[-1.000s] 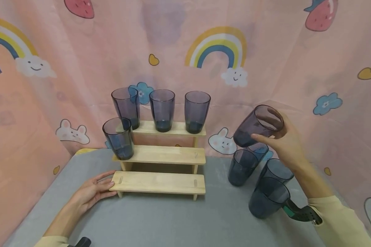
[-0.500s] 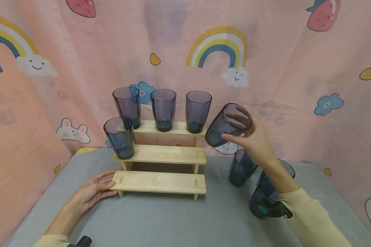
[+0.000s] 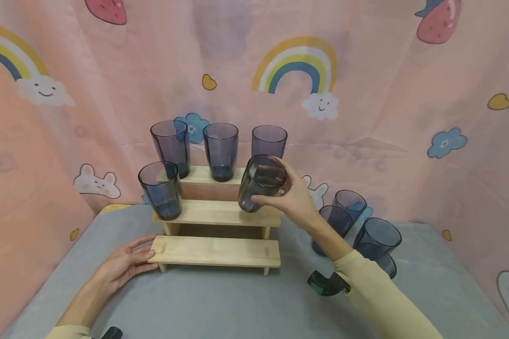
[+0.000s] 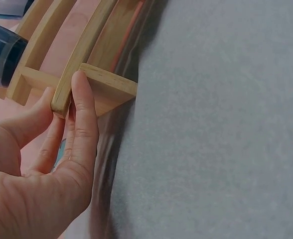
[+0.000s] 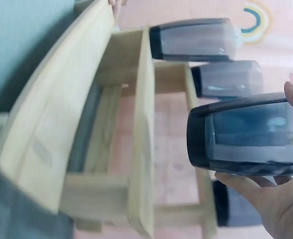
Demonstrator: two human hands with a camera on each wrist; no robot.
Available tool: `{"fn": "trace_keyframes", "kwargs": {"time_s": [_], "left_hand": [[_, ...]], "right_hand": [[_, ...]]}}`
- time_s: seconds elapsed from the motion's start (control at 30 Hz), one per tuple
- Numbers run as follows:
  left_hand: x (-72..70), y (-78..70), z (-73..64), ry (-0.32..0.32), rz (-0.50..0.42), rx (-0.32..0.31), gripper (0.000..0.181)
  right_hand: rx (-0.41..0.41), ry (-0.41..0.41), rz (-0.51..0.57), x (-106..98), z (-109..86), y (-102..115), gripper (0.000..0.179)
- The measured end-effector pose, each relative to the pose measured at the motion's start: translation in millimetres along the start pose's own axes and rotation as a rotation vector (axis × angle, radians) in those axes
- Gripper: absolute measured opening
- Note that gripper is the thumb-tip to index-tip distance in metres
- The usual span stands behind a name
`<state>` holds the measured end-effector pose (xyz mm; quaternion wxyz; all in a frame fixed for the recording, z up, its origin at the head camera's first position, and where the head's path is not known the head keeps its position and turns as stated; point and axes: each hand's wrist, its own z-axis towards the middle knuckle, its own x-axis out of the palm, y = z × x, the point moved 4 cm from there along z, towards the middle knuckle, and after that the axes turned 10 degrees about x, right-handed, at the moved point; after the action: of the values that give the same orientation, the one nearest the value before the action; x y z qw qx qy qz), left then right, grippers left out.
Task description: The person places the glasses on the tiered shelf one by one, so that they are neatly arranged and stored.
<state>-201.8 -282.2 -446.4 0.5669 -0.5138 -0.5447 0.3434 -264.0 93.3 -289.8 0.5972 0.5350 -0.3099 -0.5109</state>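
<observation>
My right hand point(image 3: 294, 197) grips a tinted glass tumbler point(image 3: 260, 183), slightly tilted, above the right part of the middle step of a three-step wooden rack point(image 3: 216, 249). In the right wrist view the tumbler's thick dark base point(image 5: 199, 137) is apart from the step. The left hand point(image 3: 123, 263) holds the left end of the lowest step. Its thumb lies on one face of the board point(image 4: 69, 84) and its fingers on the other. Three matching tumblers stand on the top step, among them the middle tumbler point(image 3: 221, 150). Another tumbler point(image 3: 161, 190) stands at the middle step's left end.
Several more tumblers point(image 3: 377, 235) stand on the grey table point(image 3: 237, 306) right of the rack, partly hidden behind my right forearm. A pink printed curtain point(image 3: 373, 70) hangs right behind the rack.
My right hand has carried the tumbler leftward from above the group at the right, then down to over the middle step. The left hand keeps its place on the rack.
</observation>
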Motion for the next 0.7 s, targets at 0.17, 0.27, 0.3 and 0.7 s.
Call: {"fn": "trace_keyframes", "kwargs": {"time_s": [0.17,0.27,0.3,0.7], "left_hand": [[-1.3,-0.1,-0.3,0.008,-0.006,0.005,0.08],[-1.5,0.4,-0.3,0.008,-0.005,0.008,0.08],[-1.4,0.5,-0.3,0.008,-0.005,0.01,0.08],[-1.5,1.0,-0.7,0.011,-0.027,0.014,0.08]], "right_hand": [[0.016,-0.017,-0.015,23.5,10.8,-11.1,0.089],[0.015,-0.015,0.008,35.4,16.8,-15.3,0.088],[0.016,-0.011,0.023,39.1,18.8,-16.5,0.088],[0.041,0.032,0.151,63.1,25.0,-24.7,0.087]]}}
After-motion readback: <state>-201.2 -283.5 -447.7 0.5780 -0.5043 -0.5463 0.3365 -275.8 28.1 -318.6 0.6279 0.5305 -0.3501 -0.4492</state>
